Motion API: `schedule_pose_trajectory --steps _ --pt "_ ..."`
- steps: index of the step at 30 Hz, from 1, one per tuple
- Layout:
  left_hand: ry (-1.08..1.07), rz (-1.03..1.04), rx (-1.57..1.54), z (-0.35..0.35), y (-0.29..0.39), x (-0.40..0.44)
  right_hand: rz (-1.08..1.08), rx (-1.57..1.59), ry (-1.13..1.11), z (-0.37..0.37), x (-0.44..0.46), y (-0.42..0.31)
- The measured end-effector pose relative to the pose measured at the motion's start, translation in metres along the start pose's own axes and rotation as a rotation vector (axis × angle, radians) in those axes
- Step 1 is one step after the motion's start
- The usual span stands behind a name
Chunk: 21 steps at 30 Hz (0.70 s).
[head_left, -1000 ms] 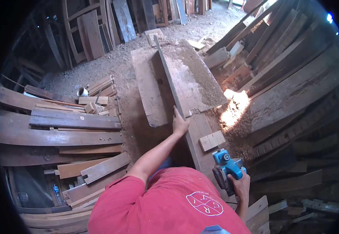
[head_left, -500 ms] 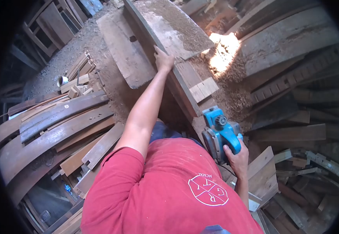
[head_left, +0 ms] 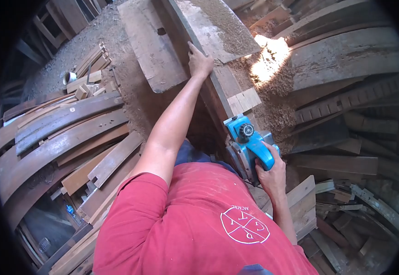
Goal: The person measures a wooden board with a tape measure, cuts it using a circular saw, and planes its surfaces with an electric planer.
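Observation:
A long board [head_left: 217, 91] stands on its edge along the workbench [head_left: 227, 82]. My left hand [head_left: 200, 63] grips it from the left side, with the index finger stretched along its face. My right hand [head_left: 272, 167] is wrapped round the handle of a blue electric planer [head_left: 247, 140]. The planer is at the near end of the board, its front over or against the top edge; whether it touches cannot be made out. A small light wood block [head_left: 244, 101] lies on the bench just right of the board.
Stacked planks [head_left: 66, 142] fill the left side, with a white cup [head_left: 69, 78] beyond them. Wood shavings [head_left: 272, 105] heap right of the bench, near more leaning boards [head_left: 346, 57]. Offcuts [head_left: 378, 206] lie at the lower right.
The planer in my right hand has moved forward and left, close to the board's near end. My left hand stays on the board. The camera view has tilted down and turned.

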<state>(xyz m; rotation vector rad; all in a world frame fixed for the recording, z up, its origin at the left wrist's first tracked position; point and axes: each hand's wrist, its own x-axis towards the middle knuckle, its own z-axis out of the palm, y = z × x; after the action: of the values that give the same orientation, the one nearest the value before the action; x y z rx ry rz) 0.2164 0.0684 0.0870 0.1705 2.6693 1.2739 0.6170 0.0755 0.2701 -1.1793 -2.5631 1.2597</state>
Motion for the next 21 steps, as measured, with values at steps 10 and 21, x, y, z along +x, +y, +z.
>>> schedule_pose_trajectory --steps 10,21 --pt "-0.022 -0.002 0.006 -0.002 0.004 -0.007 -0.046 0.031 0.031 0.013 0.029 -0.014" --pt "-0.11 -0.049 -0.151 -0.01 -0.018 0.029 -0.162 -0.009 0.042 0.036 0.115 -0.052"
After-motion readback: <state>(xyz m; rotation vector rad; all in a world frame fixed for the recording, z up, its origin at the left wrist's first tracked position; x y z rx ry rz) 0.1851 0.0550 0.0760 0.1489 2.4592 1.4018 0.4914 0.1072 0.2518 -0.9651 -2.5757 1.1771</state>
